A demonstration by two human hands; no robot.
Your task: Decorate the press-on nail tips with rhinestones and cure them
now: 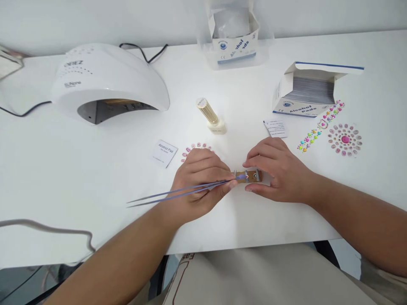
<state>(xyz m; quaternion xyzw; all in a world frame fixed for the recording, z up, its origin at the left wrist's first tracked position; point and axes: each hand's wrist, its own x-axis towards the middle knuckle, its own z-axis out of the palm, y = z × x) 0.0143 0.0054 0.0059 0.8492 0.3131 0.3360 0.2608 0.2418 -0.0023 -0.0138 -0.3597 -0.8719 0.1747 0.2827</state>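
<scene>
My left hand (203,182) is closed around purple tweezers (178,195). Their two pointed tips reach out to the left, apart from each other, while the joined end lies over a short brown strip (259,176) with shiny silvery pieces on it. Whether that end touches the strip I cannot tell. My right hand (280,171) is open, thumb and fingers apart on either side of the strip's right part, with nothing seen held. Partly behind my left hand is a ring of pink gems (199,146). The strip's left end is hidden by my left fingers.
A white nail lamp (111,80) stands at the back left, a polish bottle (211,116) mid-table. An alcohol pad box (303,103) is open at right; another box (237,46) sits in a clear bin. Pad packets (164,153) and gem stickers (345,140) lie around.
</scene>
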